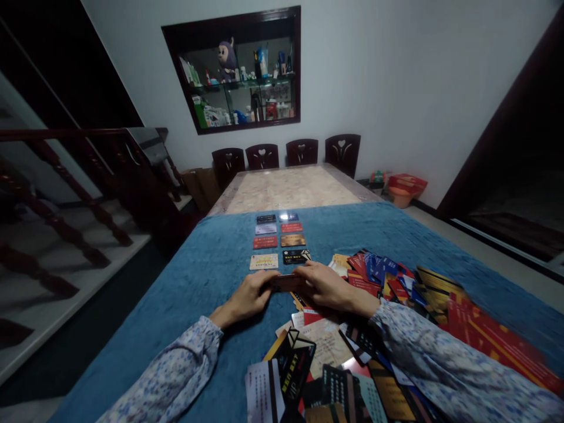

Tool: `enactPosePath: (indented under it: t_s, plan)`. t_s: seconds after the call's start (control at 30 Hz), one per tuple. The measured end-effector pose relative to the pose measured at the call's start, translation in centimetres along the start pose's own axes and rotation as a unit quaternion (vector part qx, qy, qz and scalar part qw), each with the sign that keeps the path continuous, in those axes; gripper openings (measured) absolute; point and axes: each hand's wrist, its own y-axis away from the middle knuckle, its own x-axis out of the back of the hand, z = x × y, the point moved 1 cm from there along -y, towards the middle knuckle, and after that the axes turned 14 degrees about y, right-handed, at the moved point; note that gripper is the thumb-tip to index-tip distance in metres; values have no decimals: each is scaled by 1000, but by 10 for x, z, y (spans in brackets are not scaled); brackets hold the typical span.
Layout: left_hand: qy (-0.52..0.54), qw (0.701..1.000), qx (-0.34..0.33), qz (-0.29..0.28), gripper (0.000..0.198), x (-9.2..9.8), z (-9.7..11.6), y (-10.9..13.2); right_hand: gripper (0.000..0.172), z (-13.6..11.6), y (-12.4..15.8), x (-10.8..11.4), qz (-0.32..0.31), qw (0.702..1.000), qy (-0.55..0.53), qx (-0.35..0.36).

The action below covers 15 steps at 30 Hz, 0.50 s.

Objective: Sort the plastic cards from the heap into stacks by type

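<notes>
Between my two hands a dark reddish card (287, 283) is held tilted, its edge toward me. My left hand (254, 295) pinches its left end, and my right hand (326, 285) grips its right end. Just beyond them, cards lie in two columns on the blue cloth. The nearest are a cream card (264, 262) on the left and a black VIP card (296, 257) on the right. Farther up are a red card (265, 242) and a gold card (293, 240). A loose heap of cards (324, 346) spreads below and beside my right forearm.
The blue cloth (189, 282) covers the near part of the long table (295, 187). Red envelopes (493, 341) lie at the right. Several dark chairs (302, 153) stand at the far end. A stair railing (66, 217) is at the left.
</notes>
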Motion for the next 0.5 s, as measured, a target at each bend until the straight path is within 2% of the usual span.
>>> enactPosePath:
  t_s: [0.13,0.23,0.3,0.5]
  plan:
    - [6,1000,15,12,36,1,3,-2,38,1,0,0,19,1000,18,3]
    - [10,999,27,31,34,5,5,-4,55,1,0,1,56,998,36,6]
    - [11,998,36,48,34,7,6,-5,60,0,-1,2,79,995,61,2]
    - [12,996,51,66,36,11,6,-5,42,-6,0,5,124,980,153,37]
